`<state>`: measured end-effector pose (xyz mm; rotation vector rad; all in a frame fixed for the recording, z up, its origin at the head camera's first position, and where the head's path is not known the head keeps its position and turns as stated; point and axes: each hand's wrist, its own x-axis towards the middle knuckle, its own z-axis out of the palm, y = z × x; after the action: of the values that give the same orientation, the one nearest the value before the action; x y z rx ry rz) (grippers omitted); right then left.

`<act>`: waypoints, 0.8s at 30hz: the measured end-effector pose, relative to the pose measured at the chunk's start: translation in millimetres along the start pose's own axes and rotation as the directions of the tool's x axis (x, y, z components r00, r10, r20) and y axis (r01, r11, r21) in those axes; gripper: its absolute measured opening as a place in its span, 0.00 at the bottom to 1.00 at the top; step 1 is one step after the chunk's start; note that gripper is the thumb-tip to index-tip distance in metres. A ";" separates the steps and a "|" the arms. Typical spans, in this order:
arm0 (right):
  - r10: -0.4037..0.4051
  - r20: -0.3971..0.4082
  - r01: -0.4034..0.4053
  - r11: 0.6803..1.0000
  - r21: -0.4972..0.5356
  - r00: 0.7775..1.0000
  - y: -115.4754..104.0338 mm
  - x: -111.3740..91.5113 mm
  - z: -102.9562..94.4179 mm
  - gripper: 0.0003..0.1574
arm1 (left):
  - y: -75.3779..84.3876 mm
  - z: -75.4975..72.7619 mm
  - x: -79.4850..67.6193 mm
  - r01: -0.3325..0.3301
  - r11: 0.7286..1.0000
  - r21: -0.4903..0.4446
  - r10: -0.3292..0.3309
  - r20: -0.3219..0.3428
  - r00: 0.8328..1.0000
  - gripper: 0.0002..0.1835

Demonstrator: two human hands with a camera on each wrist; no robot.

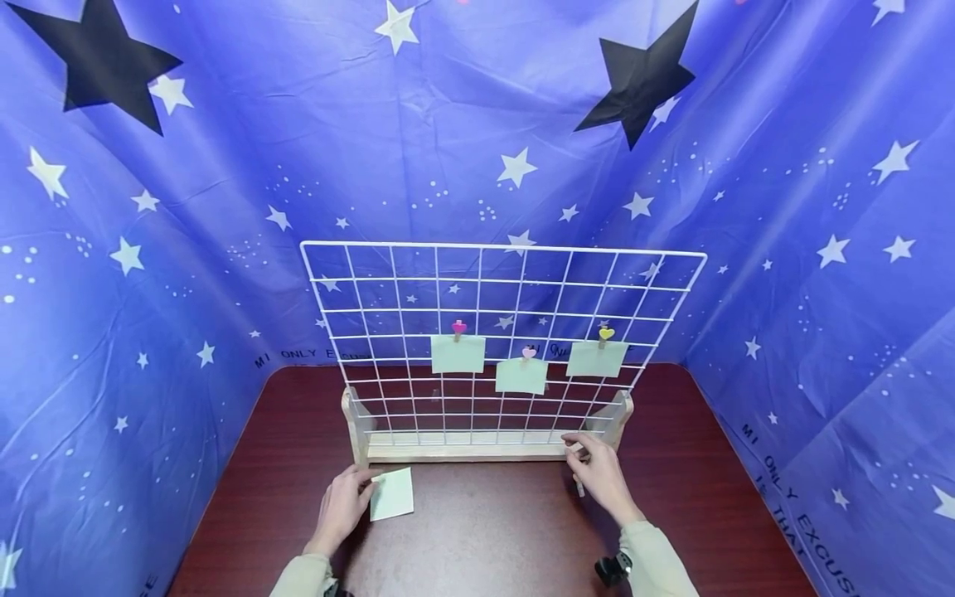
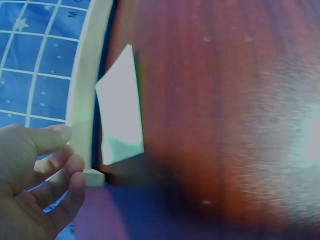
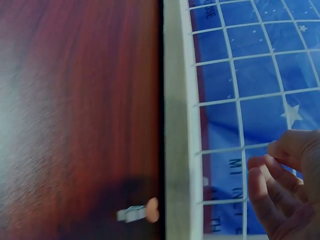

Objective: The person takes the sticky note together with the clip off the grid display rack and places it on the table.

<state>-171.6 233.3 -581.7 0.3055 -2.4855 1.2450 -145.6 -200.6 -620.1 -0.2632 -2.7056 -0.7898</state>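
Note:
A pale green paper note (image 1: 391,495) lies on the table at the left, one corner slightly bent in the left wrist view. Beside its left edge is my left hand (image 1: 345,507), thumb and fingers loosely bent; the left wrist view shows nothing between them. A small clothespin (image 3: 134,214) with an orange heart lies on the table near the stand's right end. Over it hovers my right hand (image 1: 600,477), which partly covers it in the head view. The fingers of that hand (image 3: 287,185) are loosely bent and hold nothing.
A white wire grid (image 1: 501,247) stands upright in a wooden base (image 1: 466,453). Clipped on it are three green notes, with a pink heart clothespin (image 1: 458,327), a pale pink one (image 1: 529,354) and a yellow one (image 1: 606,333). A starry blue curtain (image 1: 448,124) surrounds the table (image 1: 477,539).

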 end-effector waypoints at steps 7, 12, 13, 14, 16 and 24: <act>-0.138 -0.058 0.137 0.990 -0.019 0.989 -18.7 17.6 4.0 0.15 | 9.2 -9.7 10.5 0.013 0.999 -0.046 -0.013 0.010 1.000 0.11; -0.192 -0.082 0.193 0.981 0.008 0.978 -31.4 27.1 7.5 0.15 | 13.6 -14.5 13.5 0.003 0.997 -0.074 -0.004 -0.004 1.000 0.11; -0.200 -0.088 0.202 0.979 0.011 0.976 -33.8 28.8 8.0 0.15 | 14.4 -15.0 14.0 -0.003 0.997 -0.080 0.002 -0.011 1.000 0.11; -0.205 -0.091 0.208 0.978 0.017 0.974 -36.1 30.4 8.2 0.15 | 15.4 -15.4 14.7 -0.011 0.996 -0.086 0.009 -0.016 1.000 0.12; -0.217 -0.092 0.220 0.975 0.025 0.972 -41.0 33.5 8.5 0.14 | 17.7 -16.3 16.4 -0.030 0.995 -0.097 0.027 -0.030 0.999 0.12; -0.206 -0.080 0.211 0.976 0.052 0.975 -61.1 43.7 8.7 0.15 | 31.4 -15.0 27.3 -0.096 0.981 -0.169 0.088 -0.054 0.995 0.14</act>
<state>-192.7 188.5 -524.6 0.5125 -2.2888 1.2228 -159.3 -180.3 -583.3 -0.4006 -2.5650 -0.9898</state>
